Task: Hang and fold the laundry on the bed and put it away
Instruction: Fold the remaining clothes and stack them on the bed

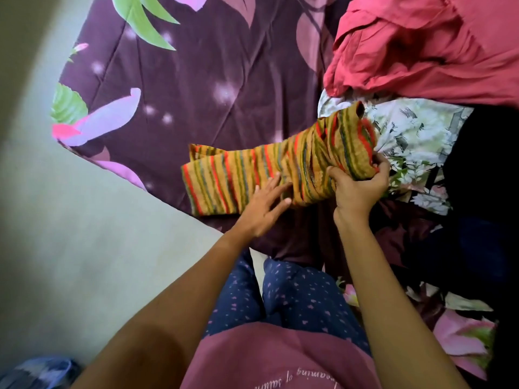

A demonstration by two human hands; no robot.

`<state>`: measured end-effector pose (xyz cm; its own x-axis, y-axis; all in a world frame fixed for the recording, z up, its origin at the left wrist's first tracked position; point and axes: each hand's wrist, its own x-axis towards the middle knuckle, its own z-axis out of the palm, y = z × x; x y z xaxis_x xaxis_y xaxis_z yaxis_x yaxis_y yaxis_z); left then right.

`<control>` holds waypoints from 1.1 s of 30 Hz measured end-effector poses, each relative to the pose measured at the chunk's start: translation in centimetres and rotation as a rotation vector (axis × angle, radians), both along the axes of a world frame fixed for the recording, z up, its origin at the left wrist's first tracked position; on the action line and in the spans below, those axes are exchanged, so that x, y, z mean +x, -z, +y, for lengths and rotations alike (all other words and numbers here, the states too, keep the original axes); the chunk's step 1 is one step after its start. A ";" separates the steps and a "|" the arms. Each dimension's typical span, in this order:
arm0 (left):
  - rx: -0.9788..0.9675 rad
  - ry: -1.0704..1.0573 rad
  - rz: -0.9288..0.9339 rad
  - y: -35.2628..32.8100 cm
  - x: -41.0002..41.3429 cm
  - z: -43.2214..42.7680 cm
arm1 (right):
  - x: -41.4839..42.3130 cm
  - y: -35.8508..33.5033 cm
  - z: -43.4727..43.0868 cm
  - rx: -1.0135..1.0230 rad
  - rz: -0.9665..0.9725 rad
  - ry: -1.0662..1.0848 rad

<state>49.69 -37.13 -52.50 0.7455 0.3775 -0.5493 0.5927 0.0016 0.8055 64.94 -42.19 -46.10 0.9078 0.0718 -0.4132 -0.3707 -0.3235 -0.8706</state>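
A yellow cloth with red and green stripes (pixel 241 175) lies across the bed's near edge, its left part flat and folded, its right part bunched and raised. My left hand (pixel 264 206) rests flat on the cloth's lower middle with straight fingers. My right hand (pixel 362 183) grips the bunched right end, thumb on the near side and fingers curled over the far side. The bed (pixel 196 80) is covered by a dark purple sheet printed with green leaves and pink petals.
A heap of red cloth (pixel 421 46) fills the upper right. Below it lies a white floral fabric (pixel 415 130), with dark garments (pixel 483 192) at the right edge. Pale floor (pixel 70 220) runs along the left. A bluish object (pixel 42 372) sits at the bottom left corner.
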 end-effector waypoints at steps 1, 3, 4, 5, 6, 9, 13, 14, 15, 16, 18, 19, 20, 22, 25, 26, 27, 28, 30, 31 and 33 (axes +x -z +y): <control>-0.249 -0.195 -0.038 -0.8 0.8 0.2 | -0.9 -0.9 0.4 -0.041 -0.129 -0.062; -0.599 -0.656 -0.092 -1.9 1.6 1.2 | -3.5 -2.0 1.3 -0.067 -0.338 -0.230; -0.682 -0.849 -0.114 -2.1 1.2 2.0 | -5.0 -2.0 1.8 -0.072 -0.412 -0.363; -0.742 -1.031 -0.135 -2.2 0.7 2.8 | -6.7 -1.8 2.2 -0.074 -0.457 -0.536; -0.776 -1.191 -0.167 -2.0 -0.5 3.6 | -8.4 -1.4 2.5 -0.089 -0.478 -0.741; -0.810 -1.507 -0.265 -1.4 -5.9 5.1 | -12.2 0.4 3.0 -0.202 -0.460 -1.367; -0.618 -1.361 0.072 -1.1 -11.4 6.1 | -14.4 1.3 3.4 -0.286 -0.390 -1.620; -0.560 -1.299 0.127 -1.4 -11.8 6.3 | -14.3 1.3 3.4 -0.238 -0.434 -1.561; -0.502 -1.259 0.154 -1.4 -11.9 6.5 | -14.0 1.5 3.4 -0.205 -0.535 -1.479; -0.444 -1.223 0.160 -1.5 -11.7 6.6 | -13.5 1.8 3.2 -0.212 -0.651 -1.399; -0.348 -1.135 0.162 -1.2 -10.8 6.5 | -12.3 2.7 3.0 -0.310 -0.762 -1.307; -0.310 -1.088 0.166 -1.1 -10.2 6.4 | -11.7 3.2 2.9 -0.379 -0.763 -1.298; -0.259 -1.035 0.177 -1.0 -9.7 6.2 | -11.2 3.6 2.9 -0.441 -0.719 -1.316; -0.087 -0.903 0.217 -0.6 -9.0 5.7 | -10.5 4.2 3.1 -0.482 -0.555 -1.374; 0.212 -0.691 0.253 -0.5 -9.1 5.7 | -9.7 4.7 3.7 -0.398 -0.451 -1.338; 0.282 -0.613 0.234 -0.6 -9.1 5.9 | -9.5 4.6 3.8 -0.365 -0.441 -1.268; 0.350 -0.520 0.211 -0.4 -9.2 6.1 | -9.4 4.6 3.9 -0.341 -0.422 -1.174; 0.407 -0.418 0.188 -0.4 -9.0 6.2 | -9.4 4.5 3.9 -0.344 -0.382 -1.074; 0.368 -0.262 0.151 -0.3 -8.3 6.4 | -9.4 4.7 3.7 -0.430 -0.252 -0.903; 0.290 -0.225 0.144 -0.3 -7.8 6.5 | -9.3 4.8 3.7 -0.475 -0.164 -0.825; 0.187 -0.211 0.154 -0.3 -7.0 6.6 | -8.9 4.7 3.6 -0.498 0.058 -0.681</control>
